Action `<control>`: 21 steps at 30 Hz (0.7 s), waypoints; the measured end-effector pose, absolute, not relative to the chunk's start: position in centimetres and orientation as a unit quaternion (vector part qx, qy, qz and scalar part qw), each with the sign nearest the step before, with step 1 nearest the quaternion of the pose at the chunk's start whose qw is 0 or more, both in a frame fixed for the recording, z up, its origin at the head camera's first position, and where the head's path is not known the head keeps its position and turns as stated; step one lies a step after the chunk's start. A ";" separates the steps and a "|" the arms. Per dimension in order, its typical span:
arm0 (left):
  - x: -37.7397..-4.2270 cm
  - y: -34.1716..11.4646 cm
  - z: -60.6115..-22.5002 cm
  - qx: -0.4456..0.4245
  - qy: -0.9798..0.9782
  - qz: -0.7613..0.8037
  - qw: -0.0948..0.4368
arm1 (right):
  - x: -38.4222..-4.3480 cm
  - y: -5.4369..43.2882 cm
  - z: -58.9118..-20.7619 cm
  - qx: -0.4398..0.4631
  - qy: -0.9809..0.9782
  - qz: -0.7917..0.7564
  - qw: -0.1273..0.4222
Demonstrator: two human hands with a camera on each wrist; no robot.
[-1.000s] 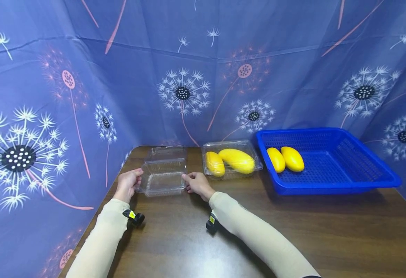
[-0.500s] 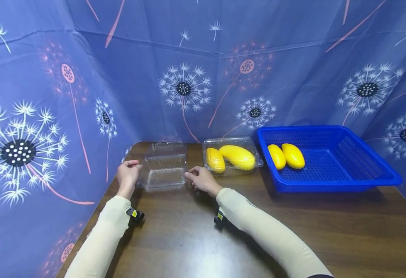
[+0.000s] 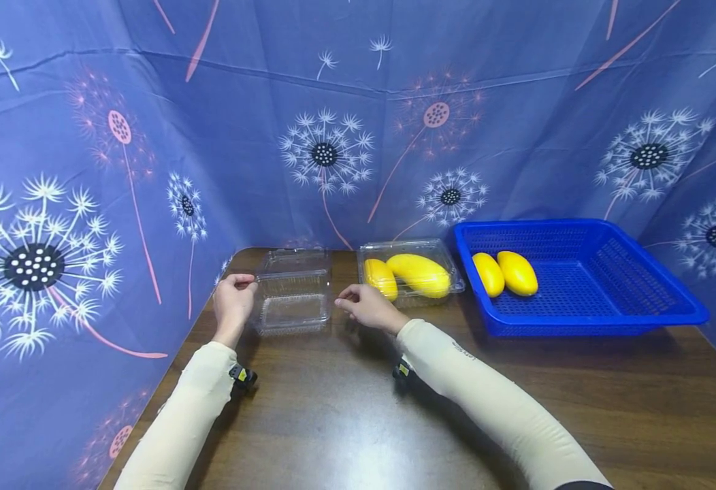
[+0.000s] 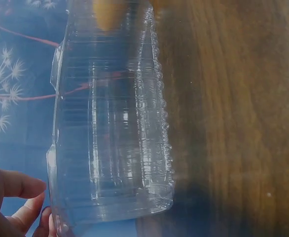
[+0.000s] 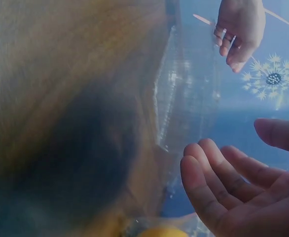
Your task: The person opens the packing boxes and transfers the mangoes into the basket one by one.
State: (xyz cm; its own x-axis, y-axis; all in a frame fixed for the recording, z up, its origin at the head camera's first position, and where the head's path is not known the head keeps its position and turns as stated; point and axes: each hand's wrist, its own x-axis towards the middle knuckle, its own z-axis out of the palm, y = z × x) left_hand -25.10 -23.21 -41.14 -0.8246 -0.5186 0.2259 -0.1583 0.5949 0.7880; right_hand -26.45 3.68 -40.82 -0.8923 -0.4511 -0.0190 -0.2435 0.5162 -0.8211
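Note:
A clear plastic clamshell box [image 3: 293, 299] stands on the table with its lid [image 3: 297, 260] folded back, its inside holding nothing visible. My left hand [image 3: 234, 299] is at the box's left side; in the left wrist view its loosely bent fingers [image 4: 26, 185] are right by the rim, and I cannot tell whether they touch. To the right of the box is my right hand [image 3: 367, 306], a small gap away. Its fingers [image 5: 228, 173] are relaxed, with nothing between them. A second clamshell [image 3: 450, 253], lid down, contains two yellow mangoes [image 3: 419, 274].
At the right, a blue plastic basket [image 3: 591, 320] holds two more mangoes [image 3: 517, 273] near its left wall. A blue curtain with dandelion prints [image 3: 358, 136] hangs behind and to the left of the wooden table [image 3: 333, 422].
My right hand has let go of the open clamshell's edge and drawn off to the right. The left hand's grip has loosened too. The box has hardly moved.

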 end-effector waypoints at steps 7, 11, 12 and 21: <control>-25.0 -22.7 -40.5 0.171 -0.876 -0.400 0.207 | -26.5 4.4 -40.2 -0.229 0.880 -0.407 0.091; -24.9 -22.2 -40.0 0.156 -0.883 -0.397 0.194 | -26.5 4.7 -39.9 -0.240 0.891 -0.379 0.073; -24.8 -22.0 -39.9 0.151 -0.885 -0.397 0.189 | -26.6 4.8 -39.8 -0.242 0.893 -0.373 0.069; -24.9 -20.7 -38.6 0.110 -0.901 -0.395 0.143 | -26.7 5.6 -38.4 -0.259 0.897 -0.354 0.048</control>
State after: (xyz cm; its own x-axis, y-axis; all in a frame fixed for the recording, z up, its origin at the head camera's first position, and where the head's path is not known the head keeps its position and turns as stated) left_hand -24.88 -20.72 -38.61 -0.9351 -0.3103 0.1710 -0.0843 0.6637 0.7432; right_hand -26.75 5.62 -38.36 -0.8613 -0.4988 0.0970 -0.4308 0.6154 -0.6600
